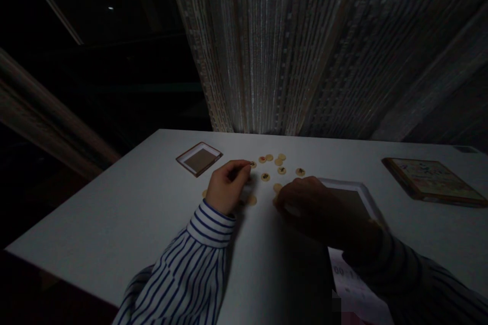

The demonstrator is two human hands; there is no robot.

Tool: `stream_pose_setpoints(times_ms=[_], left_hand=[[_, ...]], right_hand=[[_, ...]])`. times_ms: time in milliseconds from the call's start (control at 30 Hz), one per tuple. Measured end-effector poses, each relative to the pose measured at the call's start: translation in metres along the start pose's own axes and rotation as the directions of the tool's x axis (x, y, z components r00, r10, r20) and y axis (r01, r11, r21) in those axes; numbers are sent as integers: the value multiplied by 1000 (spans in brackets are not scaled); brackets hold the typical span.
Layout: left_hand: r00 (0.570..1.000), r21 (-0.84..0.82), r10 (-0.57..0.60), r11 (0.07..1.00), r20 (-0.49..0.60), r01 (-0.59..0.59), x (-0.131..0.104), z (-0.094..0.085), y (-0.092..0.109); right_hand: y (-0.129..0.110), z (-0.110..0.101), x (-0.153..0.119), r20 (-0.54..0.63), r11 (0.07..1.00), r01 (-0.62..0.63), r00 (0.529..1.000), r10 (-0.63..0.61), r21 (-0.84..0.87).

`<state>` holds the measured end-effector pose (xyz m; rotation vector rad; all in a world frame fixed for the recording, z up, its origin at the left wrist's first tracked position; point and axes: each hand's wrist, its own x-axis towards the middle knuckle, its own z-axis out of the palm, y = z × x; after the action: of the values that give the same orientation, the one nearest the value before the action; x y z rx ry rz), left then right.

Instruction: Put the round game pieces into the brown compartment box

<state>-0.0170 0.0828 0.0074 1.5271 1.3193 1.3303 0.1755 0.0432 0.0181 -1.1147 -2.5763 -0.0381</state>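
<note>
Round wooden xiangqi pieces lie scattered on the white table; one dark-marked piece (pixel 265 177) is between my hands, and a red-marked one (pixel 262 159) sits farther back. My left hand (pixel 227 185) is closed in a pinch, with a marked xiangqi piece (pixel 253 164) at its thumb and fingertips. Beneath it, a blank-faced piece (pixel 251 200) rests on the table. My right hand (pixel 310 208) is in shadow, fingers curled down at the edge of a pale xiangqi piece (pixel 275 201). Another blank piece (pixel 277 188) lies just beyond those fingers.
An open shallow box tray (pixel 183 163) stands at the back left. A second tray (pixel 375 208) lies partly behind my right arm, with a lit timer screen (pixel 343 284) nearer me. At the right is a decorated box lid (pixel 438 179). A curtain (pixel 263 51) hangs behind the table (pixel 125 203).
</note>
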Motion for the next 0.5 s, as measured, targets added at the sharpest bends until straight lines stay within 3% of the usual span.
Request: stream_pose_setpoints(times_ms=[100, 200, 333, 500], left_hand=[[985, 236, 149, 957, 91, -167, 3, -11, -7], [969, 392, 205, 887, 135, -243, 2, -17, -14], [944, 515, 205, 797, 259, -315, -2, -23, -18], [929, 612, 153, 714, 338, -340, -6, -22, -22]], right_hand=[[-6, 1, 7, 94, 997, 13, 996, -6, -72], [-8, 8, 15, 186, 994, 25, 982, -5, -106], [-5, 21, 20, 222, 992, 60, 975, -34, -114], [-2, 30, 21, 225, 986, 112, 971, -82, -122]])
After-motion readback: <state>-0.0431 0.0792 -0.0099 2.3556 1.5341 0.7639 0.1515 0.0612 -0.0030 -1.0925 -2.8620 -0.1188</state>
